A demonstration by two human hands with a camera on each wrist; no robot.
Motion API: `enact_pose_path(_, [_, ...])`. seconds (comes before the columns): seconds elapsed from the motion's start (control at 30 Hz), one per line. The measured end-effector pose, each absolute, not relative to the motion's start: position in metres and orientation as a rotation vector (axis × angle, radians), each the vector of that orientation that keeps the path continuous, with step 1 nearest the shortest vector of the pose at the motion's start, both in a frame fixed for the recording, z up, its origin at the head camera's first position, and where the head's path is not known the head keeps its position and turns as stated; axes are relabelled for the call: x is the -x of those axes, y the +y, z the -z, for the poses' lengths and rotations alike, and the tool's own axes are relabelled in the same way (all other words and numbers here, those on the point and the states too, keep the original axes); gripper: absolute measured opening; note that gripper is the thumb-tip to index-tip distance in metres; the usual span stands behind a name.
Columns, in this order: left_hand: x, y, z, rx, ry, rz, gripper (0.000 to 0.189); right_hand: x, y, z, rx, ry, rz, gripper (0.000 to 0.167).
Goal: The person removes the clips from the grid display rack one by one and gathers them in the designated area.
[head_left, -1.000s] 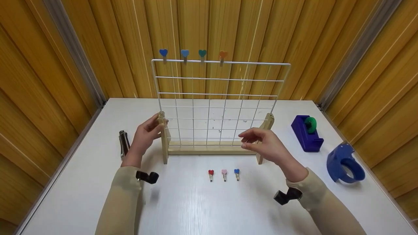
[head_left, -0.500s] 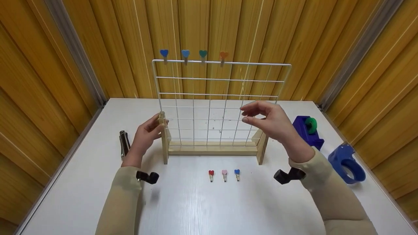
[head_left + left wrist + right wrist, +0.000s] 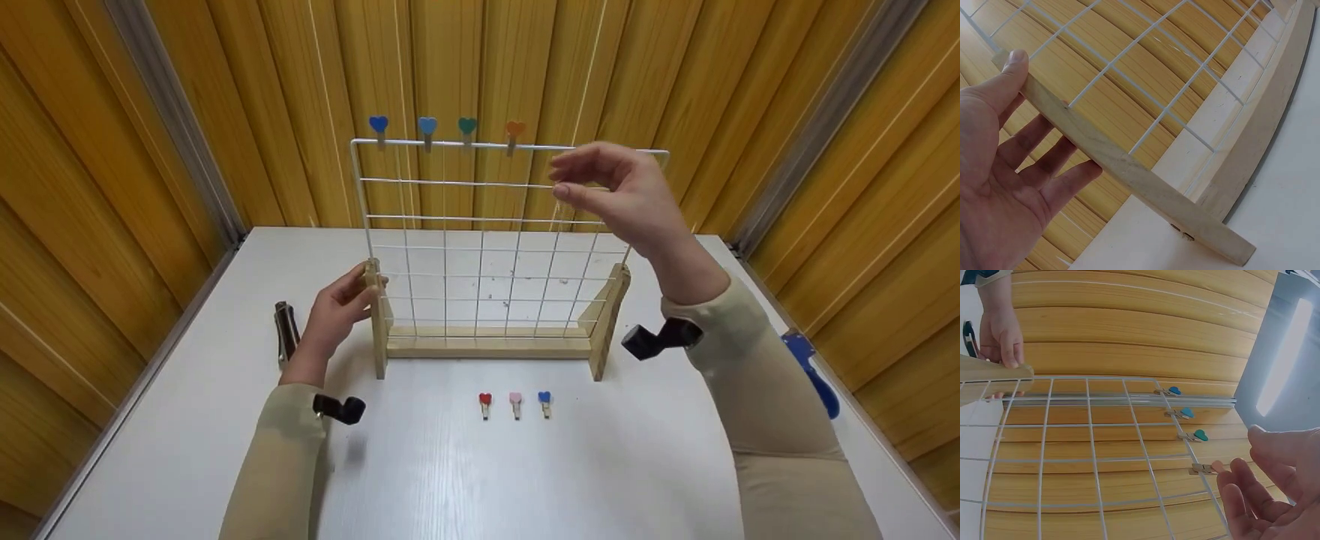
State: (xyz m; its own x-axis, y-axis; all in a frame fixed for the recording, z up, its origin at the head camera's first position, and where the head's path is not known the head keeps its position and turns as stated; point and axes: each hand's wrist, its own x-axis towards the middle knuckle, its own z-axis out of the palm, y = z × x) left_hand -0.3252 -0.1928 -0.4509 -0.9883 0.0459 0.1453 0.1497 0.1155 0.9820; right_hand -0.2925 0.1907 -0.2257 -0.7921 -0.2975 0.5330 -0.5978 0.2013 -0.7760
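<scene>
My left hand (image 3: 337,311) grips the left wooden upright (image 3: 1112,149) of a stand, thumb in front and fingers behind. The stand holds a white wire grid (image 3: 480,219) upright. Raised near the right end of the grid's top bar is my right hand (image 3: 626,191), fingers loosely bent, thumb apart, nothing seen between them. Heart clothespins sit clipped on that bar: dark blue (image 3: 379,124), light blue (image 3: 427,126), green (image 3: 467,126) and orange (image 3: 515,129). In the right wrist view the orange-hearted clothespin (image 3: 1203,468) appears close to the right fingertips (image 3: 1238,467).
Red (image 3: 485,401), pink (image 3: 515,402) and blue (image 3: 544,401) heart clothespins lie in a row on the white table (image 3: 435,465). A dark metallic object (image 3: 286,330) lies left. The right sleeve partly covers a blue tape dispenser (image 3: 814,375). Wood-grain panels (image 3: 450,67) enclose the table.
My right hand has risen from low on the grid's right side to its top bar, its arm now hiding the purple tape dispenser. The left hand has stayed on the upright.
</scene>
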Motion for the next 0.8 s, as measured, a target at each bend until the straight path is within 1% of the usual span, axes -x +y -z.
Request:
enact_pose_path(0.13, [0.325, -0.193, 0.451, 0.195, -2.290, 2.026, 0.063, 0.305, 0.187, 0.208, -0.876, -2.152, -1.678, 0.023])
enact_pose_path(0.37, [0.326, -0.192, 0.451, 0.206, -2.294, 2.023, 0.062, 0.330, 0.175, 0.184, -0.889, -2.192, -1.564, 0.021])
enact_pose_path(0.57, [0.326, -0.189, 0.451, 0.227, -2.297, 2.016, 0.062, 0.347, 0.165, 0.178, -0.777, -2.349, -1.405, 0.021])
enact_pose_path(0.8, [0.327, -0.190, 0.451, 0.231, -2.280, 2.023, 0.062, 0.353, 0.155, 0.178, -0.653, -2.523, -1.281, 0.025])
